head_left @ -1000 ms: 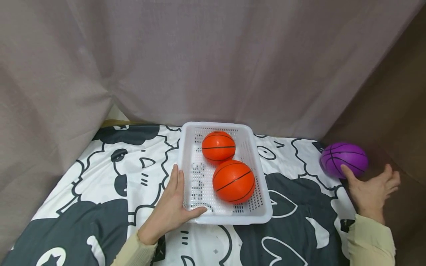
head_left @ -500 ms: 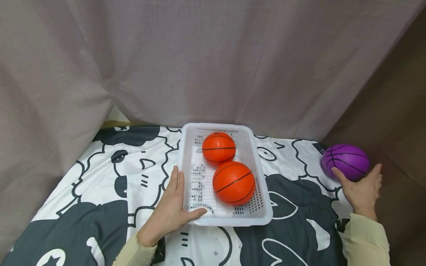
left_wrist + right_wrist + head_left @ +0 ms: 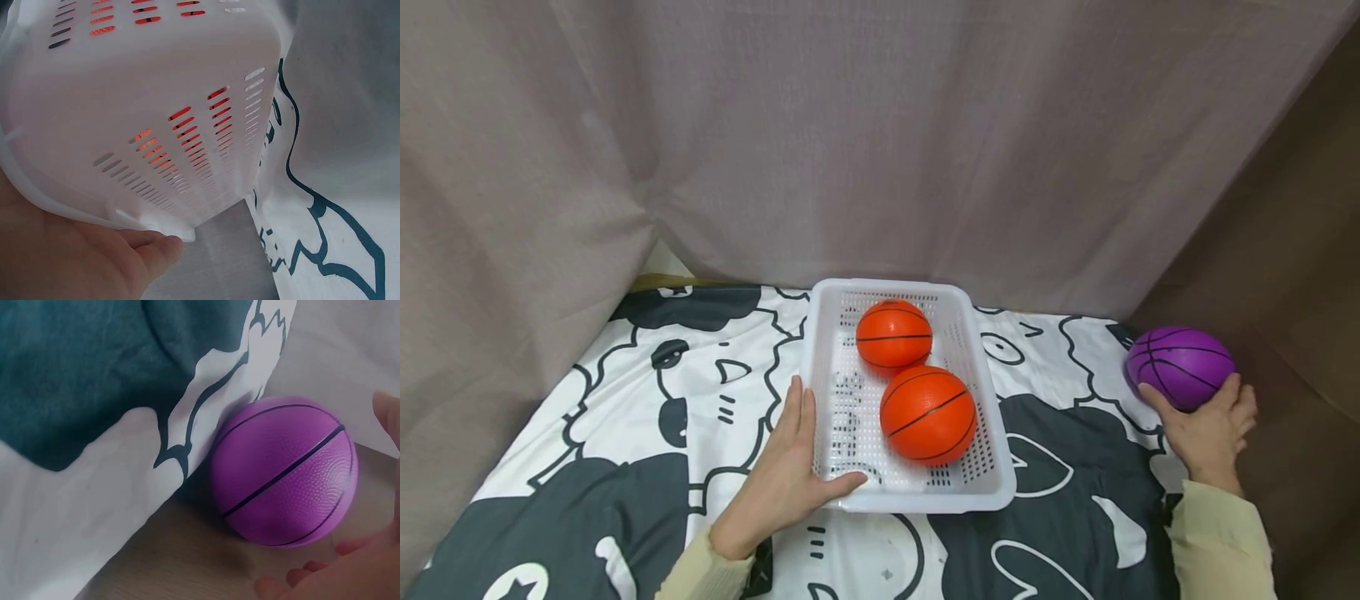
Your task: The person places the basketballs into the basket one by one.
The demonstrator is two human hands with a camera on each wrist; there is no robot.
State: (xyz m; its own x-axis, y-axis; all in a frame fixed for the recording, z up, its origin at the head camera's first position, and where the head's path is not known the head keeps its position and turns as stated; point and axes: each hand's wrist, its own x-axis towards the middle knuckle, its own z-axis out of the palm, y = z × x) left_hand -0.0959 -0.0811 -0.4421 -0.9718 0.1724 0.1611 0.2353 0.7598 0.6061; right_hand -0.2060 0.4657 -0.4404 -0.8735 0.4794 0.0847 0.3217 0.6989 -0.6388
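Note:
A white perforated plastic basket [image 3: 1000, 450] stands mid-scene with two orange toy basketballs in it, the smaller [image 3: 893, 337] behind the larger [image 3: 928, 415]. Along its left side lies my left hand [image 3: 778, 483], fingers straight and thumb over the near rim. In the left wrist view this hand [image 3: 81, 256] touches the basket's outer rim [image 3: 94, 215]. At far right, a purple toy basketball [image 3: 1180, 367] rests beside the cloth's edge. My right hand [image 3: 1208, 432] spreads thumb and fingers around its near side. In the right wrist view, gaps show between fingertips and ball [image 3: 284, 472].
A black-and-white cartoon-print cloth [image 3: 722, 417] lies under the basket. Grey-brown curtains [image 3: 880, 150] hang behind and along both sides. A wood-grain surface [image 3: 169, 562] shows beside the cloth near the purple ball.
My right hand has moved left, closer to the purple basketball, and its spread has narrowed around it. The left hand stays on the basket, and the balls have barely shifted in view.

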